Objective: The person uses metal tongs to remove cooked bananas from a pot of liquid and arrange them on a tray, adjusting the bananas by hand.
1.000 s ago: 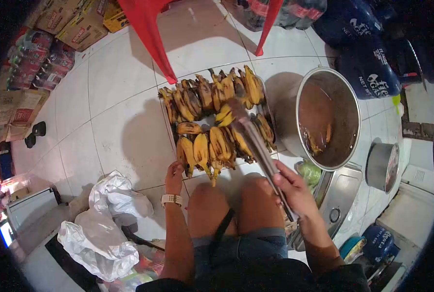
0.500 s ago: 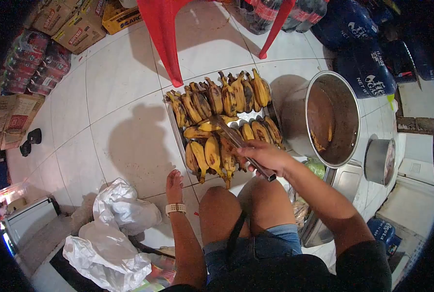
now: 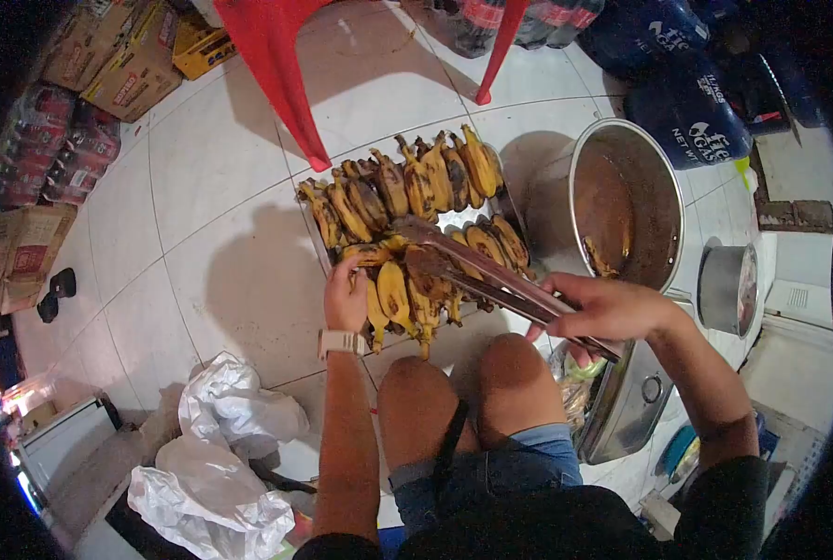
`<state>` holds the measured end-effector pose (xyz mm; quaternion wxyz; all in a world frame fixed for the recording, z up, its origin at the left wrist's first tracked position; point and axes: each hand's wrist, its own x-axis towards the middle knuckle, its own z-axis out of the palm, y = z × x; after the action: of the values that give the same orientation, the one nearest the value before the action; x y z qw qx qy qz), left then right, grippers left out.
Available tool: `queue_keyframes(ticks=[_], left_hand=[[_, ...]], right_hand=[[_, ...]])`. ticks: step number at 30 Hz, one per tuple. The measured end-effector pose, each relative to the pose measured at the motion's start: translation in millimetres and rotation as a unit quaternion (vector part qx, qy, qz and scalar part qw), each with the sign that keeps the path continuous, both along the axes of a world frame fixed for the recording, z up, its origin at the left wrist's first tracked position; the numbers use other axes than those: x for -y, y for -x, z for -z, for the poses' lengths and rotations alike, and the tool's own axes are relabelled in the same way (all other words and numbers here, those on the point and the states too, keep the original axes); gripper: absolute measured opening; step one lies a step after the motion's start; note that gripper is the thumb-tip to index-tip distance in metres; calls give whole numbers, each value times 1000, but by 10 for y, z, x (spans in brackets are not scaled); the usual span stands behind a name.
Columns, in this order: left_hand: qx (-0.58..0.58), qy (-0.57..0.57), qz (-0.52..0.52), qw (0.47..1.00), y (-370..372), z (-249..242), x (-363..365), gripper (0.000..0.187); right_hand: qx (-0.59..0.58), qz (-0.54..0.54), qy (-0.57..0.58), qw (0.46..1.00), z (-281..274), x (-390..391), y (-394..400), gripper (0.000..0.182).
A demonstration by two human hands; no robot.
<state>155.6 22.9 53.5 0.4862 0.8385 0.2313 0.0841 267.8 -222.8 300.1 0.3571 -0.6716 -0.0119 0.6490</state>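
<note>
Two rows of yellow-brown bananas [image 3: 393, 191] lie in a metal tray [image 3: 515, 219] on the floor. My right hand [image 3: 594, 308] grips metal tongs [image 3: 501, 280] near their rear end. The tongs point left, their arms somewhat apart, with their tips at a banana between the two rows. My left hand [image 3: 346, 297] is at the tray's left side, its fingers at the left end of a banana [image 3: 365, 254] lying crosswise. Whether the tongs pinch that banana is hard to make out.
Right of the tray stands a large metal pot [image 3: 575, 210] with brown contents. A smaller pot [image 3: 727, 289] and a metal lid [image 3: 636, 401] are farther right. White plastic bags [image 3: 211, 485] lie lower left. Red chair legs [image 3: 290, 103] stand beyond the tray.
My left hand has moved up to the crosswise banana. My right hand has shifted right along the tongs, whose arms are now more spread. The view has shifted slightly.
</note>
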Motion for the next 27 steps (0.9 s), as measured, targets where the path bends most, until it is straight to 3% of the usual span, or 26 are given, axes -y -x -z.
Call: queue_keyframes(ticks=[1,3,6,8,9,10,12,13,14,16,18,20,22,23,25,27], left_hand=[[3,1,5,1000,-128,-19,16,26],[-27,-163,92,982,-372,-68,81,26],[-97,-222,155,958,-547,-58,226,28],[-128,-261,192,937,-590,-63,346,30],[-214,-271,197,918,-602,-109,398,32],[-300,-280,198,890,-621,-145,434,34],[-337,-277,199,878,-691,-179,484,36],[-377,-272,194,864,-703,-173,482,37],[-311,-282,205,884,-607,167,362,37],[-282,-287,184,897,-521,195,280,36],[-251,-292,163,908,-447,107,282,35],[-170,-61,110,977,-341,-155,277,34],[-180,-85,84,976,-129,-182,254,33],[-187,-107,52,975,-32,-199,247,32],[-201,-48,7,978,113,-237,286,31],[-213,11,-40,976,293,-157,265,29]], right_hand=[[-5,34,-33,999,-52,116,22,31],[-3,77,-60,995,-132,371,84,33],[-25,269,-174,947,-184,847,230,50],[16,384,-146,912,-222,1065,370,66],[45,437,-130,889,-209,1144,413,73],[48,444,-129,885,-168,1262,405,73],[46,455,-92,885,-52,1595,387,75],[66,437,-57,895,-12,1743,339,67],[113,406,-6,907,59,1870,279,59],[190,372,78,905,135,1999,115,45],[235,309,122,913,306,2214,-31,43],[250,289,154,911,380,2369,-162,43],[248,135,304,910,407,2494,-324,39],[244,137,303,911,451,2590,-373,39],[406,-167,337,833,537,2763,-460,37],[379,-164,338,846,506,2790,-555,33]])
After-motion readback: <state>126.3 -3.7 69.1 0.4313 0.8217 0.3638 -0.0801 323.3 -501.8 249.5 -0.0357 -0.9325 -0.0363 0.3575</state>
